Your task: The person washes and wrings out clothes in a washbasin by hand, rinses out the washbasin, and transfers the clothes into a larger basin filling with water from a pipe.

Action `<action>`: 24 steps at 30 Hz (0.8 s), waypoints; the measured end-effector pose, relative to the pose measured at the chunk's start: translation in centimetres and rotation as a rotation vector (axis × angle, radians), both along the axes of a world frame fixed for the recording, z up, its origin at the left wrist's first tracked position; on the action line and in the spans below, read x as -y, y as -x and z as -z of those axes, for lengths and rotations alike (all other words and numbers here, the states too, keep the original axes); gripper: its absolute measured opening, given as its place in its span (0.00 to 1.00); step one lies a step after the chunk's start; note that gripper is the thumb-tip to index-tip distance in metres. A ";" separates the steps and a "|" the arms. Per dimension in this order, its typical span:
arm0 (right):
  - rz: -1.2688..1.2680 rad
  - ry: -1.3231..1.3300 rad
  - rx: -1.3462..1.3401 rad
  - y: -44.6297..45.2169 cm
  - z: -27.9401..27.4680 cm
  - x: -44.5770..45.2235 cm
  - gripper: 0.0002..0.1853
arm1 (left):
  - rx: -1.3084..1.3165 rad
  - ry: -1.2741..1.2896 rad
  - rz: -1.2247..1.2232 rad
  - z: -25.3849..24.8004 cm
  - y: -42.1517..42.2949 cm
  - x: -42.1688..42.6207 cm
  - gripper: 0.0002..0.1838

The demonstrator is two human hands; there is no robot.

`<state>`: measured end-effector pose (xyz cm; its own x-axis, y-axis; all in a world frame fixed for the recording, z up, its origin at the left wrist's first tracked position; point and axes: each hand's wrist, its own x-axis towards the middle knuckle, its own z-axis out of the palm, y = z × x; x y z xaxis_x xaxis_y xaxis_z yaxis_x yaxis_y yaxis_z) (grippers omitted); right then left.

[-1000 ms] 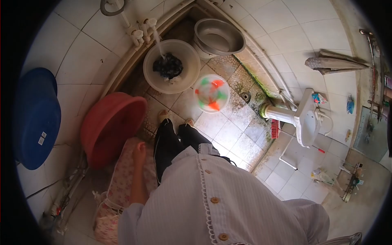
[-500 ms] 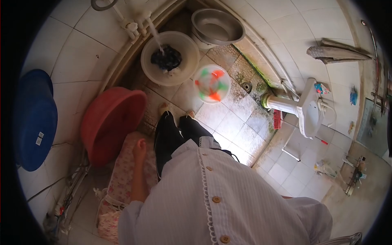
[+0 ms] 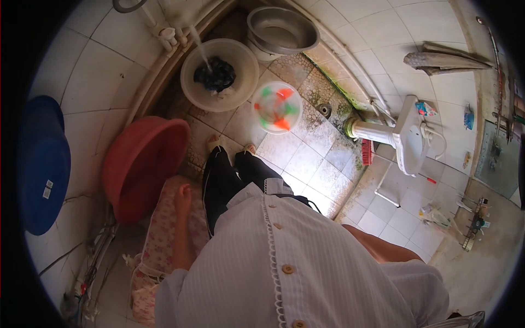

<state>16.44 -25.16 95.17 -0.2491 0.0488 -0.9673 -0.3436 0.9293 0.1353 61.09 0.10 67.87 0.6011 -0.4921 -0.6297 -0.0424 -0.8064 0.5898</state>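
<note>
My left hand (image 3: pixel 183 199) hangs at my side with its fingers loosely curled in and no object visible in them. Behind it lies a pink flowered cloth (image 3: pixel 164 218), and the tilted red basin (image 3: pixel 123 164) is just beyond. Of my right arm (image 3: pixel 383 243) only a bare stretch shows beside my shirt; the hand is out of sight. Ahead on the floor, water runs from a tap into a translucent white basin (image 3: pixel 249 82) holding dark wet cloth (image 3: pixel 219 75). A smaller basin (image 3: pixel 278 107) with a blurred orange and green pattern stands near my feet.
A metal basin (image 3: pixel 262 30) rests on a white bucket at the back. Left, a blue tub (image 3: pixel 44 169) leans on the wall. To the right are a pedestal sink (image 3: pixel 413 145), a floor drain (image 3: pixel 324 110) and a red brush (image 3: pixel 366 152).
The view has shifted slightly, with the basins and sink now a little further left and up. More of my right arm shows. My left hand still hangs beside the red basin.
</note>
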 end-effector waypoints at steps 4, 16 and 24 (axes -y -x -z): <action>0.055 -0.086 0.029 -3.2 -0.2 3.0 0.16 | -0.075 0.024 -0.052 -0.5 0.0 -0.5 0.14; -0.830 0.225 0.024 1.7 -0.8 8.2 0.09 | -0.229 0.125 0.014 -4.1 -0.4 -0.9 0.15; -0.932 0.271 0.127 -0.4 -0.1 8.4 0.11 | -0.162 0.005 0.073 -3.7 -2.5 -3.2 0.17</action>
